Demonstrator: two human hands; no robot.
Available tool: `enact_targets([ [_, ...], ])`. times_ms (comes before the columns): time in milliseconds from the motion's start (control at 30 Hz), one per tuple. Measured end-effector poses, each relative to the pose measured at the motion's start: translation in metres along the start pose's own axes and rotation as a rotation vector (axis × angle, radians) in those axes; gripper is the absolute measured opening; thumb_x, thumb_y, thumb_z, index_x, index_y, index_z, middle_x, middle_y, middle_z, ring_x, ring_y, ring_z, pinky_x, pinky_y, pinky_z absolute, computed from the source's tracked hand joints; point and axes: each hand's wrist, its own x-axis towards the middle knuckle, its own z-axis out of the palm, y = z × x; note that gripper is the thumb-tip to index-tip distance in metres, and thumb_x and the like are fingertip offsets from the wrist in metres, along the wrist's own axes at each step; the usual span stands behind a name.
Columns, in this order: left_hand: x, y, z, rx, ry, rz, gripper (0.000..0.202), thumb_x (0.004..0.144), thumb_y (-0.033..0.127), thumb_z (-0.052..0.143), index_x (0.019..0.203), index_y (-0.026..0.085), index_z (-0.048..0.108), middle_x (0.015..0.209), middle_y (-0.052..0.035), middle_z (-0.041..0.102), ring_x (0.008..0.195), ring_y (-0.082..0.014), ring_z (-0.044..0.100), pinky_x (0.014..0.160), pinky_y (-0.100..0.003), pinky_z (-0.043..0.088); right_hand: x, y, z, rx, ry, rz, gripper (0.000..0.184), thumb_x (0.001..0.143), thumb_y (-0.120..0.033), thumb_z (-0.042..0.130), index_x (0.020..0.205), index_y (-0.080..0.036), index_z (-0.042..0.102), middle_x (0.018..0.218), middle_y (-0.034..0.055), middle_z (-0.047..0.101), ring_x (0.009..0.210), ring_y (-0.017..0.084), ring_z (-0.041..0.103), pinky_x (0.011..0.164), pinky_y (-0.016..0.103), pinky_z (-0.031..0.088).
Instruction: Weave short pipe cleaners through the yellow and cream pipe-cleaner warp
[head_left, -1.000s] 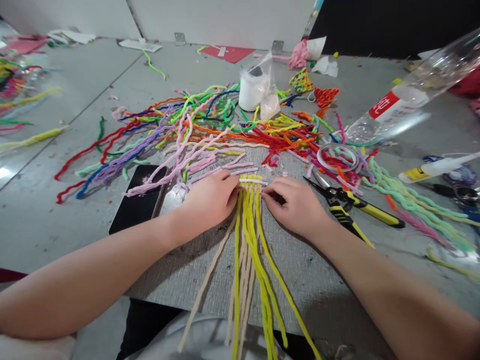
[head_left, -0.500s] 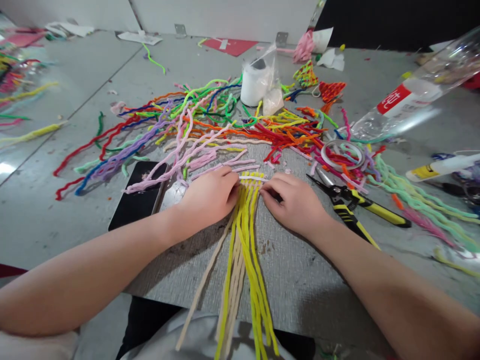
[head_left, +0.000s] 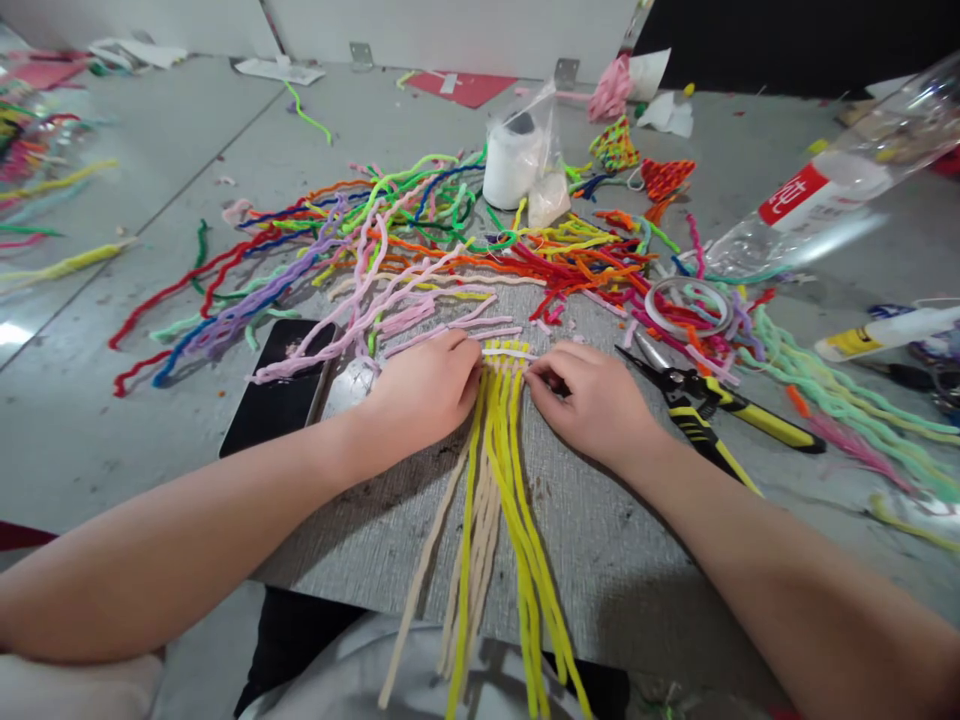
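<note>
Short woven band (head_left: 510, 366) of yellow and beige fuzzy stems lies flat on the grey board (head_left: 352, 560), near the wearer, with a pale strip (head_left: 514, 353) running crosswise through its far end. Progress, by judgement: early; only a few short rows at the far end look interlaced, while the yellow strands (head_left: 529, 620) and beige strands (head_left: 489, 505) run loose toward the wearer for most of their length, past the board's near edge, all of that unwoven. Position: the band sits between the two hands, with the left hand (head_left: 427, 385) just beside its left edge and the right hand (head_left: 592, 400) at its right edge. Right thumb and forefinger are brought together in a pinch on that edge. Left fingers are curled in at the opposite edge, tips hidden; what they grip, if anything, cannot be told. Surroundings: a dark phone (head_left: 262, 410) lies left of the left hand, yellow-and-black pliers (head_left: 701, 398) right of the right hand, and a pile of coloured stems (head_left: 420, 215) spreads on the far side.
</note>
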Motion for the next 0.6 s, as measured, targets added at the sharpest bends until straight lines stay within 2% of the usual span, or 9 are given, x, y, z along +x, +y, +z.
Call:
enact_targets([
  [233, 0.002, 0.001, 0.002, 0.004, 0.022, -0.017, 0.022, 0.103, 0.019, 0.046, 0.104, 0.013, 0.067, 0.108, -0.0140, 0.069, 0.094, -0.0277, 0.069, 0.079, -0.040, 0.055, 0.001, -0.002, 0.001, 0.011, 0.008, 0.031, 0.017, 0.099, -0.023, 0.060, 0.082, -0.022, 0.061, 0.077, 0.0044, 0.064, 0.073, 0.021, 0.058, 0.068, 0.035, 0.042],
  [367, 0.002, -0.001, 0.001, 0.003, 0.012, -0.002, 0.023, 0.105, 0.022, 0.047, 0.105, 0.012, 0.067, 0.109, -0.0136, 0.069, 0.095, -0.0278, 0.069, 0.080, -0.040, 0.055, 0.000, -0.001, -0.001, 0.029, 0.001, -0.004, 0.016, 0.098, -0.020, 0.059, 0.082, -0.022, 0.060, 0.076, 0.0033, 0.062, 0.073, 0.021, 0.057, 0.069, 0.035, 0.041],
  [500, -0.005, 0.001, -0.002, -0.010, 0.011, 0.032, 0.023, 0.105, 0.022, 0.047, 0.101, 0.014, 0.068, 0.104, -0.0115, 0.069, 0.092, -0.0250, 0.068, 0.080, -0.037, 0.055, -0.002, 0.000, -0.002, 0.044, -0.022, -0.039, 0.016, 0.098, -0.019, 0.059, 0.083, -0.023, 0.059, 0.077, 0.0032, 0.064, 0.073, 0.021, 0.057, 0.070, 0.035, 0.042],
  [600, -0.012, 0.002, -0.005, 0.026, 0.032, 0.045, 0.021, 0.104, 0.021, 0.049, 0.107, 0.014, 0.069, 0.105, -0.0108, 0.067, 0.092, -0.0239, 0.067, 0.078, -0.036, 0.055, -0.005, -0.003, -0.003, 0.044, -0.002, -0.043, 0.010, 0.099, -0.019, 0.059, 0.090, -0.022, 0.064, 0.083, 0.0052, 0.066, 0.079, 0.022, 0.060, 0.073, 0.036, 0.046],
])
